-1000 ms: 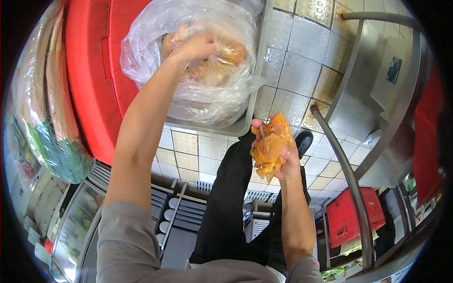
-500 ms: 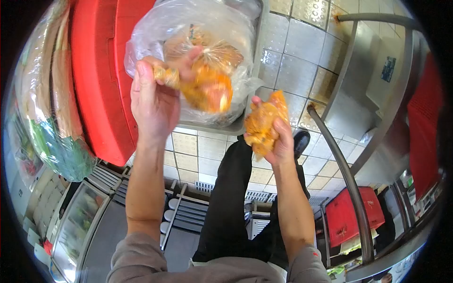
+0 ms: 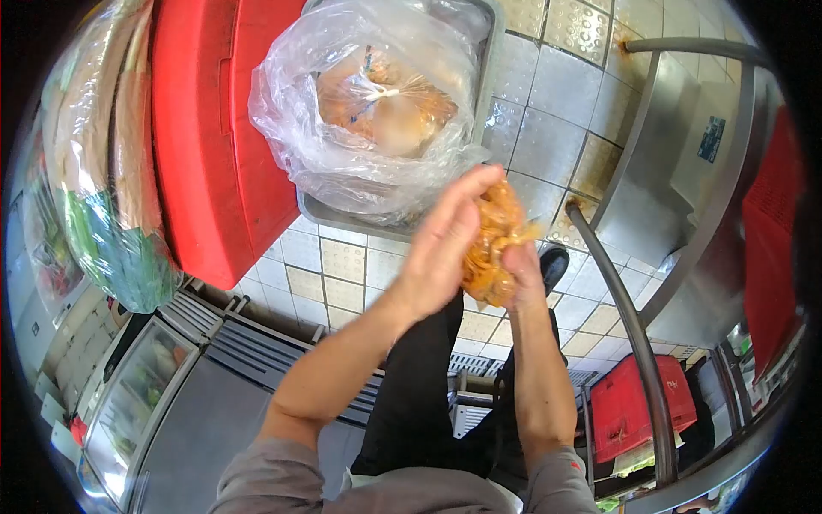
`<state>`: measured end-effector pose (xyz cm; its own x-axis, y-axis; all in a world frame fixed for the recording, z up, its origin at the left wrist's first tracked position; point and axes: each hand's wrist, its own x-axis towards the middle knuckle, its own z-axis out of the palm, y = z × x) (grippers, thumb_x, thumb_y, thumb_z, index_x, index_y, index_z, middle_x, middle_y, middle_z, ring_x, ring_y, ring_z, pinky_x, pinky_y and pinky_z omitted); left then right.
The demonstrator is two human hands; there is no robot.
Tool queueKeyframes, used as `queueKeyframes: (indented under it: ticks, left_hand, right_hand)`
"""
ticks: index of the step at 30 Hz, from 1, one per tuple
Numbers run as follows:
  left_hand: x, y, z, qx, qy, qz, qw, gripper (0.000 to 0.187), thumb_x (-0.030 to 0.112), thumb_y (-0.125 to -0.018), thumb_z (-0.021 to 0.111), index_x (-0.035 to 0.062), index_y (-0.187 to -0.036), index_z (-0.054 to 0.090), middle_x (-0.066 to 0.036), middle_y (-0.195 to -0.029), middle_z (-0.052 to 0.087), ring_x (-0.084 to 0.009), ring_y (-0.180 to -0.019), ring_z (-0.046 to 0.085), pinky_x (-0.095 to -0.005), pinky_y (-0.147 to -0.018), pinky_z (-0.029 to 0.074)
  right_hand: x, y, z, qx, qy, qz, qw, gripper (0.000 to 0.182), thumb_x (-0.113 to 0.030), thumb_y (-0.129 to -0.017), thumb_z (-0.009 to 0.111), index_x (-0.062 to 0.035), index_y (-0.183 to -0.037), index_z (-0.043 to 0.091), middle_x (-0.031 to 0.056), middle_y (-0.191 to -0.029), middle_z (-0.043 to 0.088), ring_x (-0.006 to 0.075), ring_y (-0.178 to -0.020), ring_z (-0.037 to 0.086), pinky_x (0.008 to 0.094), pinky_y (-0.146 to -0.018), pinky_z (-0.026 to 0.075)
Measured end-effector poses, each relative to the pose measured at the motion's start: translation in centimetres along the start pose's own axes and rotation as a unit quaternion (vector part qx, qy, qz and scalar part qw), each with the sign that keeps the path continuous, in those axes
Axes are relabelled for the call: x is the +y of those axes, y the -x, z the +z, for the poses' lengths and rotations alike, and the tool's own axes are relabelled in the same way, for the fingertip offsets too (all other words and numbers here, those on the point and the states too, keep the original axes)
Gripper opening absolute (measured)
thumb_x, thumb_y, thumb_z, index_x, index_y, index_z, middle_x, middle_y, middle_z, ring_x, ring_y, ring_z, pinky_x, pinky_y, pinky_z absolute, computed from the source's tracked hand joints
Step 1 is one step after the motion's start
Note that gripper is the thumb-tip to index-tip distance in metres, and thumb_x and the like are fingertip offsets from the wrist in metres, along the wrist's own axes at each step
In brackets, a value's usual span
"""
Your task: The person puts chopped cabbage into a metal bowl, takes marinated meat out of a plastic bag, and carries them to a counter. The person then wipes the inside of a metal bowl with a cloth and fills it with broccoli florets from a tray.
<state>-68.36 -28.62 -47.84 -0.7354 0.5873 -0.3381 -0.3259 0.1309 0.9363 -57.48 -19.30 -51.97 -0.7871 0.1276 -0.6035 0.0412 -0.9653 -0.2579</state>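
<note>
**Two hands pressed around orange, sauce-coated food beside a metal tray**

A person stands in a tiled kitchen, seen from above their own arms. Both hands meet in the middle of the view, just right of centre. The left hand reaches across with its fingers laid flat over the orange food, covering its left side. The right hand cups the same food from below and from the right, fingers curled up around it. So both hands are closed on the one clump, pressing it between them, probably to keep the loose, slippery pieces together; how many pieces there are cannot be told.

The food sits in the air over the floor, close to the near edge of a metal tray. In that tray rests a large clear plastic bag, open and crumpled, with more of the same orange food inside, wrapped in a smaller bag. The tray holds the sagging bag so its mouth stays within easy reach of the hands.

To the left of the tray is a red crate. Farther left hang bagged greens. To the right, a steel table frame runs across the tiled floor. Below the hands show the person's dark trousers and a black shoe.
</note>
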Motion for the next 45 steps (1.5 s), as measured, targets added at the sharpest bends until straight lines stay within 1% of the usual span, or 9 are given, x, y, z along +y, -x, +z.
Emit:
queueKeyframes:
  ticks: [1, 6, 8, 11, 18, 24, 30, 38, 45]
  left_hand:
    - [0.1, -1.2, -1.1, 0.012, 0.125, -0.015, 0.992, 0.033, 0.018, -0.108, 0.046, 0.0031, -0.134, 0.058, -0.016, -0.140, 0.058, -0.0266, -0.138, 0.048, -0.0404, -0.115, 0.034]
    - [-6.9, -15.4, -13.5, 0.104, -0.425, 0.125, 0.890, 0.032, 0.001, -0.092, 0.054, 0.0024, -0.122, 0.065, -0.019, -0.111, 0.073, -0.0315, -0.107, 0.070, -0.0390, -0.094, 0.053]
    - [-8.7, -19.0, -15.8, -0.059, -0.621, -0.047, 0.780, 0.036, 0.005, -0.088, 0.058, 0.0100, -0.123, 0.067, -0.019, -0.109, 0.073, -0.0368, -0.105, 0.069, -0.0419, -0.093, 0.054]
    - [-9.0, -21.0, -14.9, -0.215, -0.640, -0.095, 0.731, 0.034, 0.013, -0.088, 0.063, 0.0139, -0.121, 0.069, -0.017, -0.109, 0.073, -0.0373, -0.105, 0.068, -0.0435, -0.093, 0.054]
    - [-7.1, -19.3, -12.2, -0.179, -0.678, -0.016, 0.712, 0.028, 0.025, -0.088, 0.068, 0.0093, -0.111, 0.074, -0.017, -0.110, 0.073, -0.0352, -0.103, 0.070, -0.0446, -0.090, 0.056]
    - [-5.2, -21.6, -10.4, -0.275, -0.758, -0.194, 0.559, 0.036, 0.026, -0.088, 0.067, 0.0052, -0.118, 0.070, -0.019, -0.123, 0.069, -0.0330, -0.117, 0.065, -0.0500, -0.094, 0.054]
    - [-10.9, -20.3, -14.5, -0.216, -0.679, -0.092, 0.695, 0.029, 0.018, -0.085, 0.061, 0.0010, -0.104, 0.074, -0.022, -0.112, 0.071, -0.0411, -0.106, 0.067, -0.0463, -0.092, 0.053]
    - [-4.0, -12.7, -17.5, 0.216, -0.261, -0.016, 0.941, 0.019, 0.004, -0.093, 0.062, -0.0021, -0.111, 0.065, -0.006, -0.098, 0.068, -0.0117, -0.089, 0.063, -0.0275, -0.078, 0.053]
    - [1.2, -0.6, -7.6, 0.086, -0.140, -0.019, 0.986, 0.025, -0.004, -0.095, 0.058, 0.0030, -0.119, 0.063, -0.006, -0.106, 0.066, -0.0145, -0.096, 0.065, -0.0326, -0.083, 0.054]
  right_hand:
    - [-1.0, 0.6, 0.5, -0.012, -0.039, 0.050, 0.998, 0.114, -0.031, -0.069, 0.093, -0.0144, -0.159, 0.025, 0.0180, -0.153, 0.043, 0.0366, -0.131, 0.054, 0.0529, -0.095, 0.058]
    - [-0.7, 0.2, -0.2, -0.132, -0.101, 0.035, 0.985, 0.105, -0.032, -0.075, 0.091, -0.0113, -0.157, 0.028, 0.0199, -0.160, 0.029, 0.0428, -0.128, 0.054, 0.0632, -0.085, 0.061]
    - [-0.4, 0.3, -0.8, -0.128, -0.103, 0.047, 0.985, 0.103, -0.035, -0.077, 0.089, -0.0113, -0.157, 0.028, 0.0196, -0.160, 0.029, 0.0429, -0.128, 0.054, 0.0636, -0.084, 0.061]
    - [-0.5, 1.6, -1.3, -0.095, -0.091, 0.034, 0.991, 0.101, -0.035, -0.079, 0.088, -0.0111, -0.156, 0.028, 0.0203, -0.160, 0.029, 0.0427, -0.127, 0.054, 0.0628, -0.083, 0.062]
    - [-0.1, 4.3, -4.3, -0.038, -0.075, 0.024, 0.996, 0.100, -0.038, -0.080, 0.086, -0.0123, -0.157, 0.028, 0.0219, -0.158, 0.032, 0.0431, -0.125, 0.056, 0.0586, -0.079, 0.064]
    - [0.0, 3.8, -4.4, -0.025, -0.084, 0.017, 0.996, 0.097, -0.037, -0.080, 0.085, -0.0108, -0.155, 0.030, 0.0221, -0.158, 0.032, 0.0430, -0.124, 0.057, 0.0577, -0.077, 0.065]
    - [-0.7, 2.4, -3.3, -0.048, -0.096, 0.000, 0.994, 0.094, -0.037, -0.081, 0.085, -0.0090, -0.153, 0.032, 0.0202, -0.157, 0.033, 0.0447, -0.123, 0.056, 0.0575, -0.077, 0.065]
    - [-1.2, 2.3, -4.4, -0.012, -0.060, -0.021, 0.998, 0.090, -0.041, -0.083, 0.081, -0.0076, -0.152, 0.034, 0.0184, -0.153, 0.040, 0.0413, -0.125, 0.056, 0.0545, -0.080, 0.064]
    - [0.4, -0.3, -2.4, 0.006, 0.024, -0.011, 1.000, 0.100, -0.043, -0.080, 0.083, -0.0090, -0.156, 0.028, 0.0136, -0.152, 0.043, 0.0328, -0.132, 0.053, 0.0500, -0.098, 0.056]
